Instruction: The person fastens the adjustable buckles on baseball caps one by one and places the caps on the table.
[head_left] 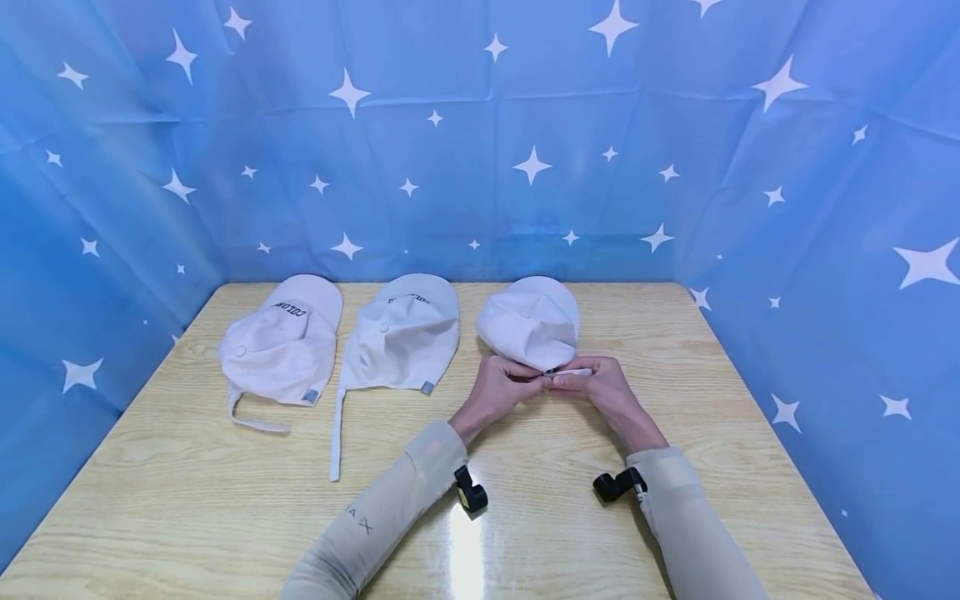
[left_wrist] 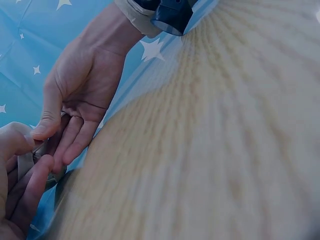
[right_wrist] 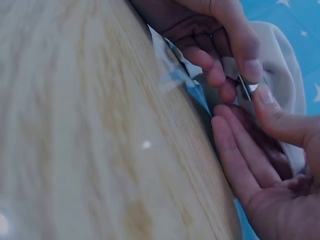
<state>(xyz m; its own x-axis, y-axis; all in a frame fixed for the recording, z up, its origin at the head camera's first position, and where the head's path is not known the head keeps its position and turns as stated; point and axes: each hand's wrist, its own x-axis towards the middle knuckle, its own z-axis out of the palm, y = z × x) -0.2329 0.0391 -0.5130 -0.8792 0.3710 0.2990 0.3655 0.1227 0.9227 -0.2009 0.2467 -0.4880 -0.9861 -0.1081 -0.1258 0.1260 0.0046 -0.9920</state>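
A white cap point(head_left: 528, 321) lies at the back of the table with its brim toward the curtain. My left hand point(head_left: 506, 387) and right hand point(head_left: 600, 392) meet at its near edge. Between the two thumbs, in the right wrist view, a small metal buckle point(right_wrist: 244, 88) shows on the cap's back. The left hand pinches the cap at this buckle. A pale strap point(head_left: 576, 372) runs across the fingers of the right hand, which pinches it beside the buckle. Fingers hide most of the strap.
Two more white caps lie to the left: one point(head_left: 401, 342) with its strap point(head_left: 337, 433) hanging straight toward me, another point(head_left: 277, 350) with a curved strap point(head_left: 258, 425). The wooden table point(head_left: 225, 508) is bordered by a blue star-patterned curtain point(head_left: 450, 208).
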